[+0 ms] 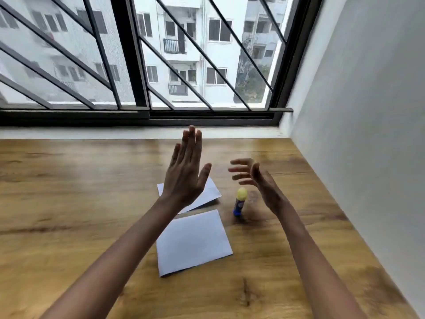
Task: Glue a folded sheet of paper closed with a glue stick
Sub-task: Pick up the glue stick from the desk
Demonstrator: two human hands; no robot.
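Note:
Two folded white sheets lie on the wooden table (pixel 69 203). The nearer folded sheet (pixel 193 242) lies flat in the middle. The farther folded sheet (pixel 210 192) is partly hidden behind my left hand. A glue stick (pixel 240 201) with a blue body and a yellow cap stands upright to the right of the sheets. My left hand (pixel 186 171) is raised above the table, flat, fingers together and pointing up, holding nothing. My right hand (pixel 255 180) hovers above and right of the glue stick, fingers curled and spread, empty and blurred.
A white wall (pixel 368 134) borders the table on the right. A window with a dark frame and slanted bars (pixel 138 65) stands behind the table's far edge, above a white sill (pixel 92 133).

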